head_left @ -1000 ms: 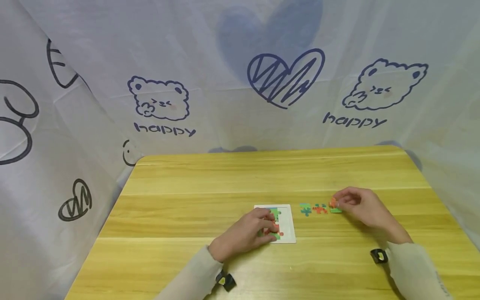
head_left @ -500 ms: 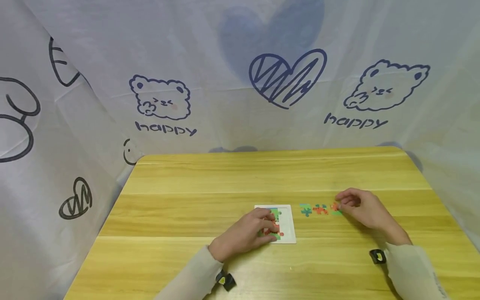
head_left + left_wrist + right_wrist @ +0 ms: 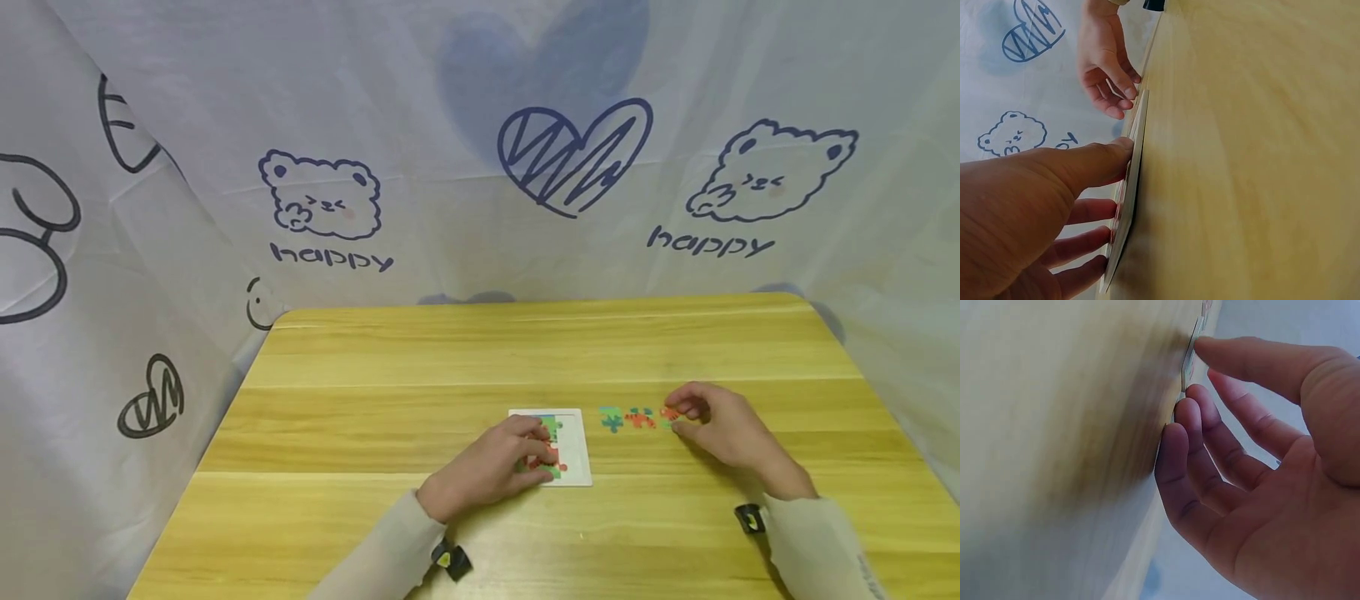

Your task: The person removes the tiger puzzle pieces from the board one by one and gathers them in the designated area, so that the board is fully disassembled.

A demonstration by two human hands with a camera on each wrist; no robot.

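My left hand (image 3: 495,462) rests on a small white puzzle tray (image 3: 576,454), its fingertips touching the joined green and red puzzle pieces (image 3: 551,427) in it and hiding part of them. In the left wrist view the fingers (image 3: 1085,244) and thumb lie on the thin tray, which appears nearly edge-on. To the right of the tray, my right hand (image 3: 731,425) holds a red and green puzzle piece (image 3: 669,414) between thumb and index finger. That piece lies at table level. In the right wrist view the thumb (image 3: 1235,353) touches it, and the other fingertips rest at the table.
Between tray and right hand lie a green and teal puzzle piece (image 3: 611,419) and a red and teal puzzle piece (image 3: 640,418), in a row. All stand on a wooden table (image 3: 375,358). A white curtain (image 3: 435,208) with drawings hangs behind and at the left.
The red and green piece, raised and tilted a second ago, now lies lower and flatter. My right thumb and index finger have spread to its edges. The left hand has stayed still.
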